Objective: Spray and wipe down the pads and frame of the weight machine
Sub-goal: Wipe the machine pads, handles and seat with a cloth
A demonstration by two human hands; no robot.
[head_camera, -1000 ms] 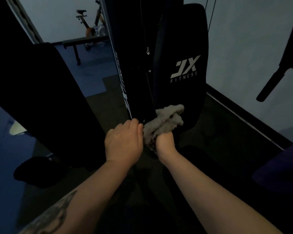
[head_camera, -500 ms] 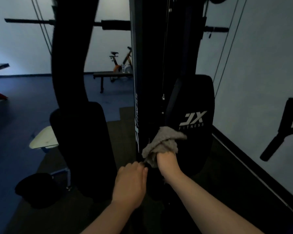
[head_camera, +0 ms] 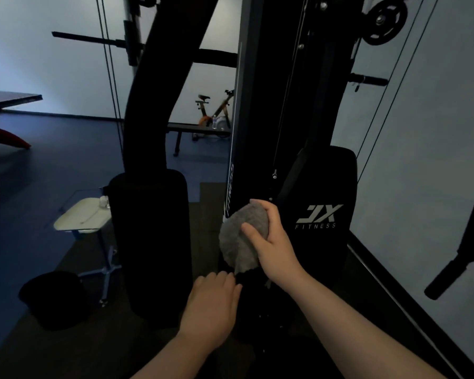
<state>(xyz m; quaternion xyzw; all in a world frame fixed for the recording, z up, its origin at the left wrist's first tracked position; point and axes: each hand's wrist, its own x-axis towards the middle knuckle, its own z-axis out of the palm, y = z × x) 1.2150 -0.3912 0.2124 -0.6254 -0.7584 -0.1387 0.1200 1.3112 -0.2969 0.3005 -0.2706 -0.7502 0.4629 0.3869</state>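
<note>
Far left, a table point(head_camera: 14, 101) with a red curved leg stands on the blue floor point(head_camera: 52, 160). Nearer, a small pale tray stand point(head_camera: 82, 214) on a metal post sits beside a black bin point(head_camera: 52, 299) on the dark mat.

Next comes a tall black roller pad point(head_camera: 151, 242), upright, under a curved black arm of the machine. Through the gap behind it an orange exercise bike point(head_camera: 216, 110) and a low bench point(head_camera: 197, 129) stand by the far wall.

The left hand point(head_camera: 211, 310) is low down, knuckles up, fingers curled against the dark base of the frame; whether it grips anything there, I cannot tell, it is too dark.

Just above it, the right hand point(head_camera: 271, 242) holds a grey cloth point(head_camera: 244, 236), thumb across the front and fingers wrapped over the top, pressing it to the black upright point(head_camera: 255, 105) of the frame. White lettering runs up that post just left of the cloth.

Right of the cloth is the back pad point(head_camera: 323, 187), marked JX FITNESS. Thin cables point(head_camera: 381, 105) run up beside it to a pulley point(head_camera: 385, 20) near the top. Against the pale wall at far right a black padded handle point(head_camera: 460, 258) juts out.
</note>
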